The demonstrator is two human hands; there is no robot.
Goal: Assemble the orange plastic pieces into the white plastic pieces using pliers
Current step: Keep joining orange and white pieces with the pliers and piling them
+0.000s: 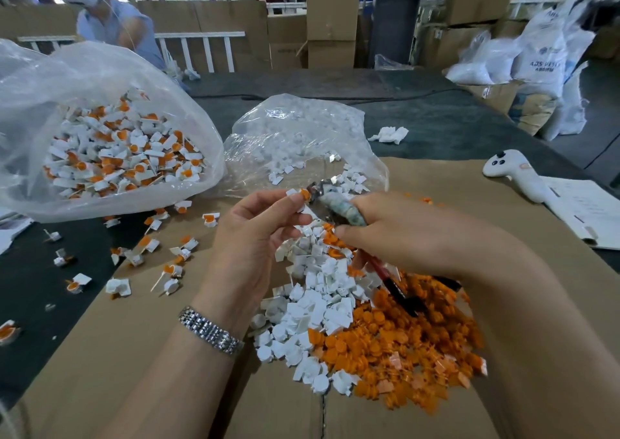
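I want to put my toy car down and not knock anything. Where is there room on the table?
Bare cardboard lies between the small bag of white pieces and the white controller. Another bare patch is at the near left, below the scattered assembled pieces. It is crowded in the middle, where the white pile and orange pile sit under the hands.

Brown cardboard sheet (117,338) covers the near work surface, lying over a dark grey table (453,126). White handheld controller (513,173) at right on the cardboard edge, just beside some printed papers (583,213); crumpled white tissue (389,135) further back on the grey surface. Background: another person in a light blue top (117,25) at far left, stacked cardboard boxes (330,25) centre, white sacks (543,66) piled at right; a metal wristwatch (209,331) near bottom.
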